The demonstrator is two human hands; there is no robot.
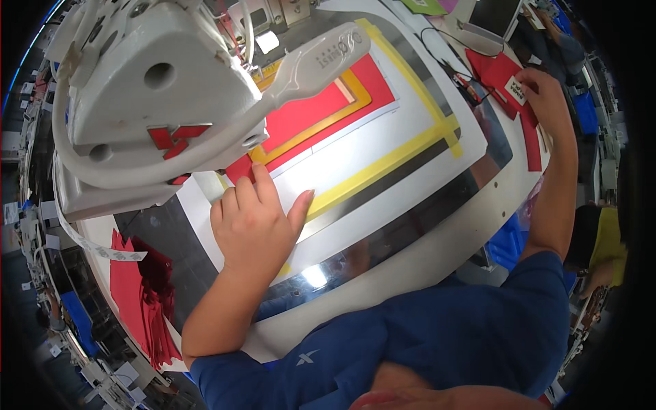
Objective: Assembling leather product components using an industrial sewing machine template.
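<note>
My left hand (pixel 254 219) lies palm down on the white template sheet (pixel 383 140), thumb spread away from the fingers. Its fingertips are at the near left corner of a yellow frame (pixel 307 138) on red fabric (pixel 379 85). Part of this fabric sits beneath the sewing machine head (pixel 171 89). Out to the far right, my right hand (pixel 547 102) has thumb and fingers closed at a small white label (pixel 516 89) with dark print. Red fabric pieces (pixel 493 75) lie under and beside the label. Whether the fingers also grip fabric is hard to see.
The machine's pale curved arm (pixel 321 65) reaches over the template. Yellow tape (pixel 383 171) borders the sheet. A red fabric stack (pixel 140 294) lies at the left, near a hanging white strip (pixel 113 253). Tools with dark cords (pixel 465 89) lie near the right-hand fabric.
</note>
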